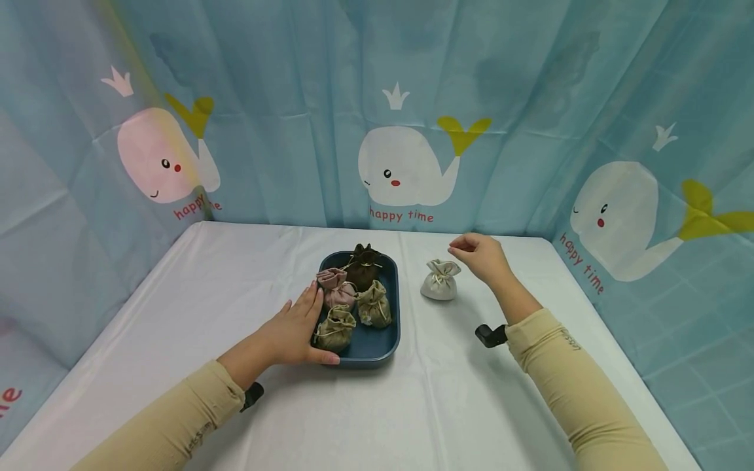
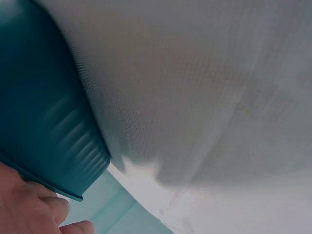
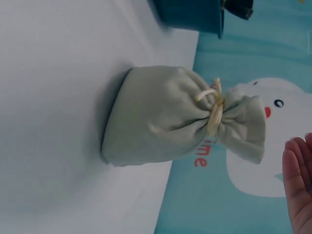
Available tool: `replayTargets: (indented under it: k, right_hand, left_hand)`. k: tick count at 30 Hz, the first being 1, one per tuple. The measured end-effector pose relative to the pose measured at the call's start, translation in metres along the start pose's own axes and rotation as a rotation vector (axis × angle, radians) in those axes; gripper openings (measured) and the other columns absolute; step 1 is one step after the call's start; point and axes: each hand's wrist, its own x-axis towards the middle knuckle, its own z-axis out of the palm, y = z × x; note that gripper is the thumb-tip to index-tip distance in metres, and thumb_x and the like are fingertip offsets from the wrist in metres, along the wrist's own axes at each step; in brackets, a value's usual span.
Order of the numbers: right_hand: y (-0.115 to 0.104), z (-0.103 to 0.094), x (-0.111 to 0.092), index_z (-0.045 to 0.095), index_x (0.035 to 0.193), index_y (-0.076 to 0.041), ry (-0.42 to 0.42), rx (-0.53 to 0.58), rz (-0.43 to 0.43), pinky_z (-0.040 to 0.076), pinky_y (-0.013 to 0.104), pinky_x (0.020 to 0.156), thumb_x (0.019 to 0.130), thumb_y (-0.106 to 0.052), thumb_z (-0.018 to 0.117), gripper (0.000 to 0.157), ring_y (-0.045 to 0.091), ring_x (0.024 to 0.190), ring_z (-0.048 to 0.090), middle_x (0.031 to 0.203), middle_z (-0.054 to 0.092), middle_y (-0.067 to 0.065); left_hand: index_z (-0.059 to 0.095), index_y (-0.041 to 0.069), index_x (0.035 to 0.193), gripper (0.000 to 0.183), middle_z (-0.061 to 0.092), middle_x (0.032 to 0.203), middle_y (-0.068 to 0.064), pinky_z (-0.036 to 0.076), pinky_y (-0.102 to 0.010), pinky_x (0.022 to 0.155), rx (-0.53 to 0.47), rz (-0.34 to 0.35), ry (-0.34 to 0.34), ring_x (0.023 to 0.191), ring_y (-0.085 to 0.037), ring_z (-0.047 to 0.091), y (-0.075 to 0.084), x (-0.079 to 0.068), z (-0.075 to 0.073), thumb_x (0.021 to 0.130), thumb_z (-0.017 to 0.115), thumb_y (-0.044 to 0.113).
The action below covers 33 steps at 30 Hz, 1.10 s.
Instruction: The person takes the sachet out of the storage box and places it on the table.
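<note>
A dark blue plastic tray (image 1: 385, 343) holds several small drawstring pouches: a dark brown one (image 1: 362, 268) at the back, a pink one (image 1: 340, 291) at the left, and two olive-gold ones, one (image 1: 374, 305) at the right and one (image 1: 336, 329) in front. My left hand (image 1: 291, 330) rests along the tray's left side with its fingers straight. To the right of the tray, a whitish pouch (image 1: 440, 282) tied with a pale ribbon stands upright on the table. Just above and right of that pouch, apart from it, my right hand (image 1: 482, 257) hovers with nothing in it.
A white cloth (image 1: 365, 418) covers the table. Blue curtains (image 1: 265, 131) printed with whales hang behind it and at both sides. Below each wrist juts a black camera mount, the right one (image 1: 491, 335) standing over the cloth.
</note>
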Motion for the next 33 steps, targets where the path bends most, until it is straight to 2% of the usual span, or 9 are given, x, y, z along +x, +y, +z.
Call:
replayTargets:
  k: [7,13,18,24,27,33]
  right_hand:
    - [-0.017,0.004,-0.001,0.067,0.102,-0.008,-0.045,0.072,-0.020,0.049,0.035,0.073,0.087,-0.026,0.063,0.024,0.020,0.089,0.060,0.099,0.067,0.007]
    - [-0.035,0.018,-0.004,0.068,0.103,-0.011,-0.134,0.103,-0.053,0.051,0.034,0.077,0.087,-0.024,0.064,0.021,0.018,0.089,0.062,0.097,0.068,0.004]
    - [-0.047,0.033,-0.008,0.069,0.102,-0.015,-0.206,0.094,-0.109,0.051,0.031,0.076,0.086,-0.023,0.065,0.019,0.013,0.087,0.064,0.095,0.068,0.000]
    - [-0.062,0.046,-0.017,0.069,0.103,-0.012,-0.269,0.106,-0.206,0.052,0.029,0.075,0.085,-0.020,0.067,0.020,0.013,0.086,0.065,0.095,0.069,0.002]
    - [-0.067,0.050,-0.020,0.069,0.104,-0.011,-0.293,0.111,-0.224,0.052,0.028,0.075,0.084,-0.019,0.067,0.021,0.012,0.086,0.065,0.096,0.068,0.003]
    - [-0.072,0.060,-0.023,0.064,0.115,-0.011,-0.339,0.087,-0.252,0.051,0.029,0.078,0.084,-0.019,0.067,0.032,0.015,0.093,0.063,0.105,0.066,0.008]
  left_hand:
    - [0.003,0.000,0.146,0.126,-0.007,0.151,-0.018,0.013,-0.057,0.106,-0.003,0.009,0.010,0.139,-0.032,0.001,0.001,-0.001,0.000,0.063,0.049,0.082]
    - [0.003,0.000,0.146,0.127,-0.008,0.151,-0.018,0.013,-0.056,0.106,-0.004,0.004,0.002,0.139,-0.031,0.001,0.002,-0.002,-0.002,0.062,0.049,0.083]
    - [0.002,0.001,0.146,0.127,-0.009,0.151,-0.018,0.013,-0.056,0.106,0.001,0.004,0.004,0.139,-0.031,0.001,0.002,-0.002,-0.002,0.062,0.047,0.084]
    - [0.003,0.000,0.146,0.127,-0.008,0.151,-0.018,0.013,-0.056,0.106,-0.008,0.009,0.006,0.139,-0.031,0.001,0.002,-0.003,-0.002,0.062,0.048,0.083]
    - [0.002,0.001,0.146,0.128,-0.009,0.151,-0.018,0.013,-0.056,0.106,-0.011,0.008,0.003,0.139,-0.031,0.000,0.002,-0.002,-0.001,0.061,0.048,0.084]
    - [0.001,0.002,0.146,0.128,-0.010,0.151,-0.017,0.014,-0.055,0.107,-0.003,0.001,0.003,0.139,-0.030,-0.001,0.001,-0.001,0.000,0.060,0.046,0.086]
